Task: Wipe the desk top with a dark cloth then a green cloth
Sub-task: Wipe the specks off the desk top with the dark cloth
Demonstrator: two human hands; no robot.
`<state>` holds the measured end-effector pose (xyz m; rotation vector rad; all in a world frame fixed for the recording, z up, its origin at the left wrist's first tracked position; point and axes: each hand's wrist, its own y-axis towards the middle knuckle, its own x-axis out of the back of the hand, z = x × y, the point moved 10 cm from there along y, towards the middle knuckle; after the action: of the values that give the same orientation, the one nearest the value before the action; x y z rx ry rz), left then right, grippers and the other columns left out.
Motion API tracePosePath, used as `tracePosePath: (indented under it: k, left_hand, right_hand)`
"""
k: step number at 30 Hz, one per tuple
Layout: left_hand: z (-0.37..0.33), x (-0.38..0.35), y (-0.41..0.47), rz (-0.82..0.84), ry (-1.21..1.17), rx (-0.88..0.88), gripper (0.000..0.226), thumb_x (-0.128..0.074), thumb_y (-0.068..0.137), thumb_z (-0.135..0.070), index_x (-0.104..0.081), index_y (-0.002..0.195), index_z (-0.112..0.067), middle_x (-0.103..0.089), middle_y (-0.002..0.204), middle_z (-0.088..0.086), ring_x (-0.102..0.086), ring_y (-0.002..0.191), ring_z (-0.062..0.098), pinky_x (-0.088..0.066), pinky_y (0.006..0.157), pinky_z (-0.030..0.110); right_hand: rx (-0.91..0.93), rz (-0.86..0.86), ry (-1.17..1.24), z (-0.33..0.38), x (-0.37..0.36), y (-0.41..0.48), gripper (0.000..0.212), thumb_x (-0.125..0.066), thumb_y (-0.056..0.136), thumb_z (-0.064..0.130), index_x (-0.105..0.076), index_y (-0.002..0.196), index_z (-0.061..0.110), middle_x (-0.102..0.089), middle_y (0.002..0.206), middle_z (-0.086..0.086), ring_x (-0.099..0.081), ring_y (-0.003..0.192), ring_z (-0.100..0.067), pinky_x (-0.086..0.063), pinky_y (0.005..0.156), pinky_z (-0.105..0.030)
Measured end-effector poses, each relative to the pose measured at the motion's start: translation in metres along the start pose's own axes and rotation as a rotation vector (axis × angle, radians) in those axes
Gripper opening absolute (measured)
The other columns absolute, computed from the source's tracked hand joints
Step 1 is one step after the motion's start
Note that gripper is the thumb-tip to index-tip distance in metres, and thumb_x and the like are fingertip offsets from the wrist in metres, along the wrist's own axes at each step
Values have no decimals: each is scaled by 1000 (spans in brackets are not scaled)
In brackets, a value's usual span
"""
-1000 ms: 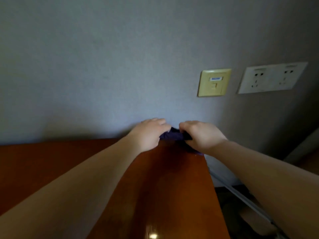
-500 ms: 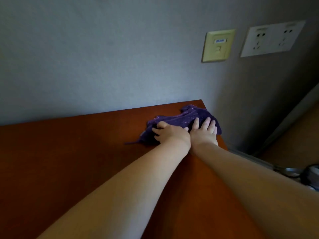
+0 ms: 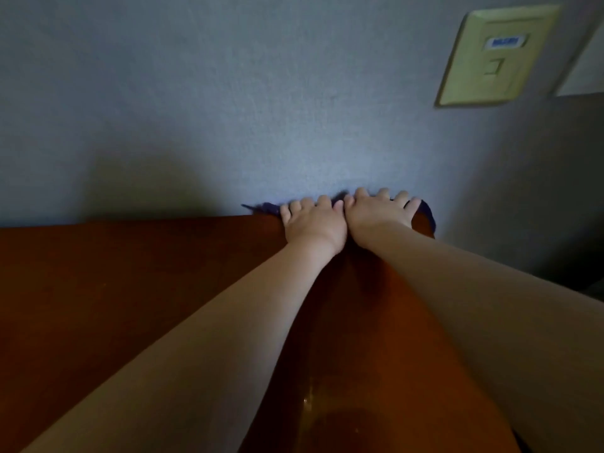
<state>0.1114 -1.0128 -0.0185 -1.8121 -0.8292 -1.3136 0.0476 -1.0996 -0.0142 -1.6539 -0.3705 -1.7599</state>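
Note:
A dark purple cloth (image 3: 265,208) lies along the far edge of the brown wooden desk top (image 3: 130,289), against the grey wall. Both hands lie flat on it, side by side. My left hand (image 3: 313,220) presses the cloth with spread fingers, and a corner of the cloth sticks out to its left. My right hand (image 3: 380,212) presses the right part, near the desk's far right corner, where the cloth (image 3: 427,213) hangs slightly over the edge. Most of the cloth is hidden under the hands. No green cloth is in view.
The grey wall (image 3: 228,93) rises straight behind the desk. A yellowish wall plate (image 3: 493,55) and the edge of a white socket plate (image 3: 585,73) sit on the wall at the upper right. The desk's right edge drops to a dark floor.
Both hands have pushed the cloth away from me to the back edge by the wall. The cloth, earlier bunched and mostly visible, now lies mostly hidden under the flat hands.

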Motion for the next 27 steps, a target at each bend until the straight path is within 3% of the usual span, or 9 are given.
tracePosePath:
  k: [6,9,13,15,19,23,25,27]
  left_hand:
    - [-36,-13,26,262,-109,3,45,-25,103,-30,-48,137,-11,-41,148,12,-36,137,31,-21,116,45]
    - [-46,-6,23,181,-206,-13,39,-32,102,-34,-54,128,-14,-51,139,10,-44,131,28,-26,109,42]
    - [-44,25,13,12,-464,-127,14,-50,97,-28,-56,92,-16,-65,110,13,-58,107,31,-44,96,39]
    - [-39,50,8,-63,-543,-168,11,-55,94,-23,-59,101,-16,-65,112,8,-59,107,26,-44,94,31]
    - [-33,98,-4,-102,-589,-242,26,-56,94,-15,-57,120,-11,-61,118,6,-57,109,21,-35,83,19]
    - [-24,134,-17,-115,-663,-277,14,-53,92,-4,-54,102,-14,-59,102,7,-56,93,22,-43,84,31]
    - [-16,150,-27,-96,-776,-251,19,-47,91,0,-45,89,-19,-57,100,11,-59,95,27,-49,88,43]
    - [-8,166,-40,-64,-920,-218,20,-41,92,4,-42,95,-16,-53,105,15,-58,100,30,-52,90,50]
  right_hand:
    - [-98,89,193,-29,5,38,35,-40,97,22,-55,128,11,-54,134,-12,-49,125,-31,-29,112,-43]
    - [-54,-14,221,-38,19,35,32,-42,98,26,-55,126,14,-57,128,-13,-51,120,-32,-40,100,-38]
    - [142,-151,256,-27,53,22,33,-48,98,30,-49,124,10,-52,127,-18,-50,118,-36,-43,95,-42]
    - [223,-190,320,-17,75,14,37,-52,96,27,-48,127,9,-50,129,-18,-50,118,-35,-43,95,-41]
    - [301,-235,455,-1,113,-8,42,-60,92,24,-50,131,10,-52,131,-16,-52,118,-32,-41,98,-37]
    - [365,-324,485,18,145,-37,42,-63,89,20,-54,129,9,-52,128,-16,-54,116,-31,-42,96,-34]
    - [383,-364,512,29,165,-52,37,-65,87,17,-58,122,8,-55,125,-17,-56,111,-31,-41,88,-29]
    - [395,-381,566,40,184,-68,32,-66,86,14,-60,117,8,-56,123,-16,-58,107,-30,-37,78,-22]
